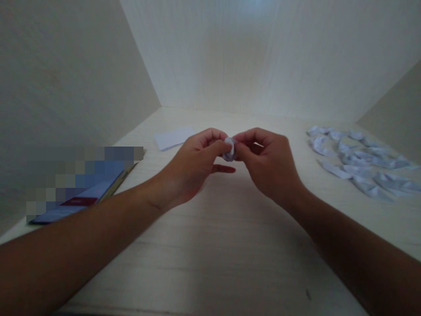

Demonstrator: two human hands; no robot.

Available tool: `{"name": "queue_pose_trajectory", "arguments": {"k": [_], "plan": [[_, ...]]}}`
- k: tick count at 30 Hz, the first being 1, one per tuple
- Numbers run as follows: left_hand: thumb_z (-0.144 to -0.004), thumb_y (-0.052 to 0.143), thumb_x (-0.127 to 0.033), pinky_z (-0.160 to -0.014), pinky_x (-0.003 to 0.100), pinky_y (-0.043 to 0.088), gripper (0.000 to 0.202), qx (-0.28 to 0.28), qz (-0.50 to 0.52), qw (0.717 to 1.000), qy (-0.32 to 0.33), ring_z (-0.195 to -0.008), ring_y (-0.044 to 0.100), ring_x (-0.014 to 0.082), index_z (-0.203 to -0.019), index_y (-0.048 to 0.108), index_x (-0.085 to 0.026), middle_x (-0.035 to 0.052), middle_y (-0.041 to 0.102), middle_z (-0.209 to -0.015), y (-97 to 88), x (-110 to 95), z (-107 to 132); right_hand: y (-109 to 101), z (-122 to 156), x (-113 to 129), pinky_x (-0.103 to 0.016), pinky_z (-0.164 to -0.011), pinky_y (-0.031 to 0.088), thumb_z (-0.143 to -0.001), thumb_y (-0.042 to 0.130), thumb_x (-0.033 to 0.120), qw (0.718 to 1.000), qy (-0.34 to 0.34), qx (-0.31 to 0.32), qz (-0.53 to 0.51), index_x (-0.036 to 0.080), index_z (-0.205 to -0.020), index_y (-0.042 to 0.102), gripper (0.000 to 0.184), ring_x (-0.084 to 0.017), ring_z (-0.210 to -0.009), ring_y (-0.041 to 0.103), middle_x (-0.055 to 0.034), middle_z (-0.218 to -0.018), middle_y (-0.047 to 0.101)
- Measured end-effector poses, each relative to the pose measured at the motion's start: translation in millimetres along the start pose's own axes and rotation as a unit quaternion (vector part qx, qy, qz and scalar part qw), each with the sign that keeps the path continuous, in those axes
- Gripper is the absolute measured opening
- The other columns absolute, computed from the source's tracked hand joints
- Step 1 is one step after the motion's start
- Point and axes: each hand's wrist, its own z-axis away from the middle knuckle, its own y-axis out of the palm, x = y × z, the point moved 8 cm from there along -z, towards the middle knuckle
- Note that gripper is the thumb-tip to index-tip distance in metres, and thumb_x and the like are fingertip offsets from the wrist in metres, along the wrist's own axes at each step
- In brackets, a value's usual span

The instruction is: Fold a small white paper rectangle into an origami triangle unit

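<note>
A small piece of folded white paper (230, 149) is held in the air over the middle of the table, pinched from both sides. My left hand (200, 158) grips its left side between thumb and index finger, with a lower finger stretched out beneath. On the other side, my right hand (268, 153) pinches the paper with thumb and fingertips. The fingers cover much of the paper, so its full shape is hidden. Behind my left hand lies a flat stack or sheet of white paper (173, 138).
Several folded white paper pieces (358, 153) lie in a loose group on the right of the pale table (226, 245). A blue book or magazine (98, 188), partly blurred out, lies at the left. Walls (237, 66) enclose the table at the back and sides.
</note>
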Motion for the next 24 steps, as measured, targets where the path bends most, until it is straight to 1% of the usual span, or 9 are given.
{"name": "queue_pose_trajectory", "arguments": {"k": [3, 5, 7, 10, 13, 15, 19, 22, 24], "plan": [[-0.085, 0.074, -0.026, -0.074, 0.03, 0.061, 0.012, 0.02, 0.015, 1.0, -0.017, -0.086, 0.064, 0.0152, -0.085, 0.065, -0.018, 0.0016, 0.067, -0.091, -0.3, 2, 0, 8, -2, -15, -0.034, -0.076, 0.058, -0.09, 0.07, 0.028, 0.986, 0.08, 0.043, -0.137, 0.018, -0.085, 0.07, 0.011, -0.017, -0.079, 0.07, -0.0041, -0.085, 0.074], [-0.086, 0.075, -0.027, -0.075, 0.03, 0.06, 0.012, 0.021, 0.009, 0.999, -0.03, -0.087, 0.066, 0.0155, -0.088, 0.067, -0.018, 0.0023, 0.068, -0.093, -1.8, 5, -1, 13, -2, -23, -0.033, -0.078, 0.058, -0.091, 0.07, 0.034, 0.974, 0.122, 0.071, -0.177, 0.018, -0.085, 0.069, 0.017, -0.016, -0.081, 0.068, -0.0039, -0.086, 0.073], [-0.085, 0.075, -0.027, -0.073, 0.03, 0.06, 0.011, 0.022, -0.007, 0.999, -0.038, -0.086, 0.068, 0.0163, -0.089, 0.068, -0.019, 0.0028, 0.069, -0.093, -2.9, 7, -2, 14, -2, -29, -0.032, -0.077, 0.056, -0.089, 0.073, 0.036, 0.969, 0.145, 0.089, -0.179, 0.017, -0.085, 0.068, 0.02, -0.015, -0.08, 0.067, -0.0035, -0.086, 0.072], [-0.084, 0.077, -0.027, -0.07, 0.029, 0.06, 0.012, 0.019, -0.036, 0.999, -0.029, -0.083, 0.069, 0.0171, -0.087, 0.07, -0.018, 0.0043, 0.071, -0.091, -4.1, 7, -3, 13, -3, -34, -0.03, -0.076, 0.054, -0.086, 0.077, 0.036, 0.964, 0.166, 0.112, -0.173, 0.017, -0.085, 0.07, 0.02, -0.015, -0.081, 0.066, -0.004, -0.088, 0.073], [-0.082, 0.079, -0.029, -0.065, 0.028, 0.059, 0.013, 0.01, -0.06, 0.998, -0.033, -0.08, 0.07, 0.0185, -0.083, 0.072, -0.017, 0.0072, 0.072, -0.089, -6.4, 8, -3, 14, 0, -40, -0.028, -0.074, 0.054, -0.085, 0.079, 0.033, 0.947, 0.212, 0.14, -0.197, 0.016, -0.084, 0.074, 0.018, -0.014, -0.082, 0.066, -0.0053, -0.089, 0.074], [-0.082, 0.079, -0.028, -0.062, 0.028, 0.059, 0.012, 0.012, -0.067, 0.997, -0.044, -0.079, 0.07, 0.0196, -0.081, 0.073, -0.018, 0.0087, 0.072, -0.088, -7.9, 10, -4, 15, 2, -44, -0.027, -0.074, 0.056, -0.084, 0.08, 0.027, 0.931, 0.249, 0.154, -0.217, 0.015, -0.081, 0.075, 0.014, -0.014, -0.082, 0.067, -0.0063, -0.089, 0.074], [-0.082, 0.079, -0.029, -0.056, 0.028, 0.059, 0.011, 0.044, -0.074, 0.994, -0.064, -0.073, 0.07, 0.0204, -0.078, 0.076, -0.018, 0.0106, 0.073, -0.086, -9.1, 13, -6, 16, 5, -49, -0.026, -0.072, 0.061, -0.087, 0.076, 0.018, 0.913, 0.291, 0.169, -0.231, 0.014, -0.075, 0.077, 0.012, -0.015, -0.077, 0.068, -0.008, -0.087, 0.075], [-0.08, 0.079, -0.028, -0.05, 0.027, 0.056, 0.012, 0.068, -0.096, 0.989, -0.095, -0.064, 0.068, 0.0199, -0.075, 0.078, -0.017, 0.0114, 0.073, -0.08, -11.1, 16, -7, 17, 7, -53, -0.026, -0.071, 0.064, -0.089, 0.074, 0.015, 0.901, 0.321, 0.185, -0.225, 0.014, -0.075, 0.076, 0.014, -0.015, -0.073, 0.069, -0.0086, -0.084, 0.076], [-0.079, 0.079, -0.028, -0.049, 0.026, 0.055, 0.012, 0.082, -0.109, 0.984, -0.117, -0.064, 0.069, 0.0198, -0.076, 0.078, -0.016, 0.0119, 0.073, -0.079, -12.7, 17, -7, 18, 9, -55, -0.025, -0.07, 0.064, -0.091, 0.071, 0.013, 0.895, 0.336, 0.198, -0.218, 0.013, -0.077, 0.076, 0.015, -0.015, -0.073, 0.07, -0.0089, -0.083, 0.076]]}}
